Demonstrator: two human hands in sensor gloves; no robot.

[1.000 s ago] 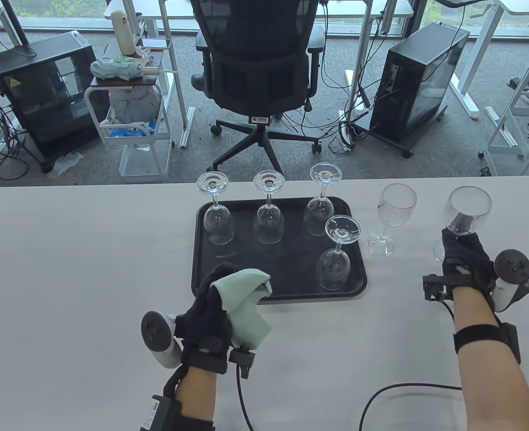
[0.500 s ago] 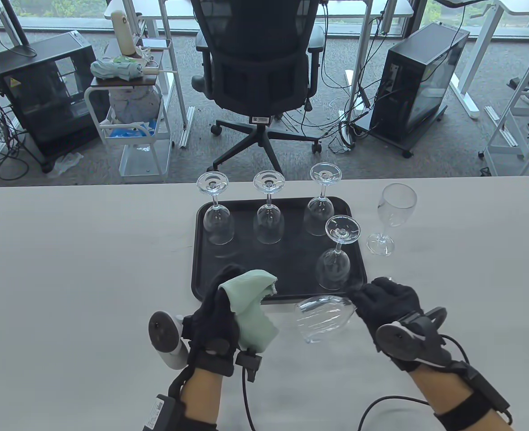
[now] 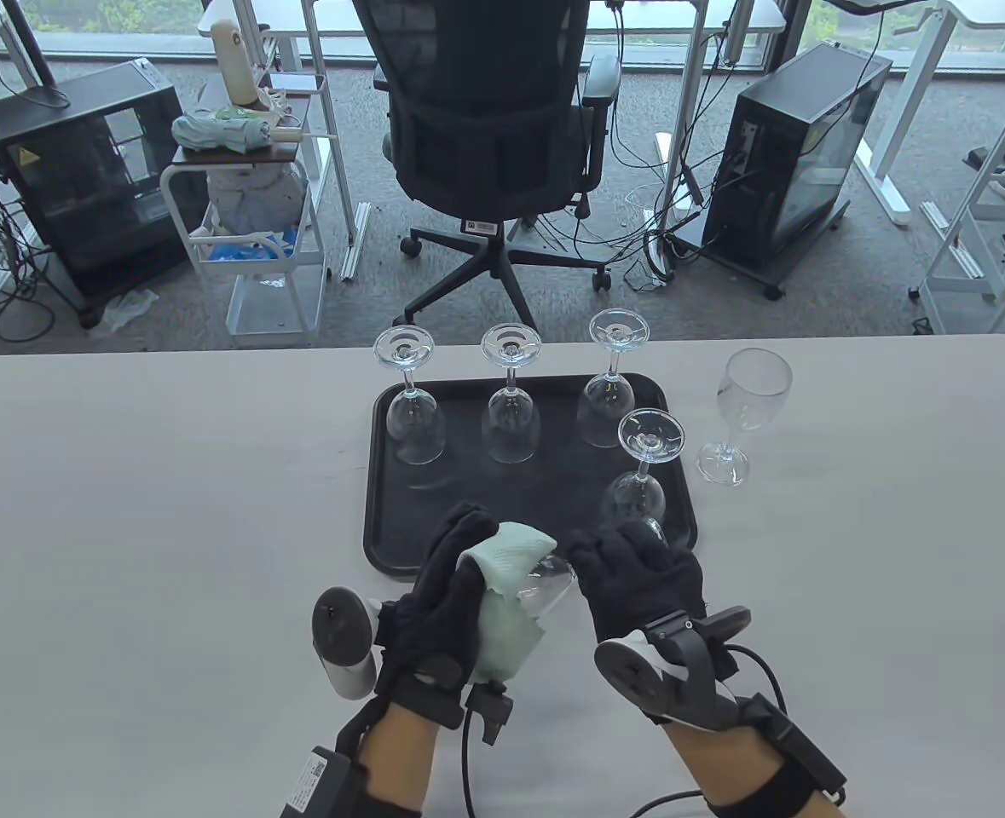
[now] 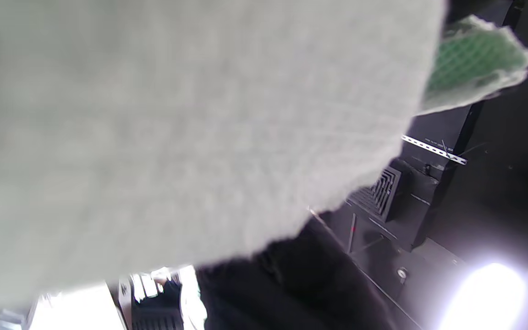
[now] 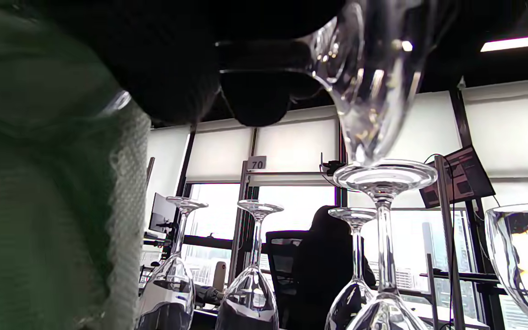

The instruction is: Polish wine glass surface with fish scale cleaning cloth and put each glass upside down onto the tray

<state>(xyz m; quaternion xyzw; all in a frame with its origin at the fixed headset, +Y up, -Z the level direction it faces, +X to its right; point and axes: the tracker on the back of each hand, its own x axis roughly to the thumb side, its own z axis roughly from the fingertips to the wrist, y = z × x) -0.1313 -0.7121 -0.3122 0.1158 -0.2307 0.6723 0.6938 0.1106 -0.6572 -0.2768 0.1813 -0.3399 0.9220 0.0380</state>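
I have both hands together just off the near edge of the tray (image 3: 383, 477), over the table (image 3: 127, 511). My left hand (image 3: 442, 596) grips the cloth (image 3: 506, 596), fingers curled round it, and presses it against the bowl of the glass (image 3: 549, 588), which lies tilted between the hands. My right hand (image 3: 638, 579) is curled round the other side of that glass; which part it grips is hidden under the glove. In the right wrist view the glass (image 5: 369, 82) runs down from the dark glove at the top edge, with the cloth (image 5: 48, 206) filling the left side. In the left wrist view the cloth (image 4: 177, 128) covers nearly everything. On the tray four glasses stand upside down: three in a row along the far edge (image 3: 412, 400) (image 3: 511, 400) (image 3: 611, 383) and a fourth (image 3: 638, 477) nearer, by the right rim and close to my right fingers. The tray's middle and near-left part is bare. One upright glass (image 3: 741, 409) stands on the table just right of the tray, apart from my hands. The table is open to the left and to the right of my hands. Beyond the far table edge is a chair (image 3: 493, 128).
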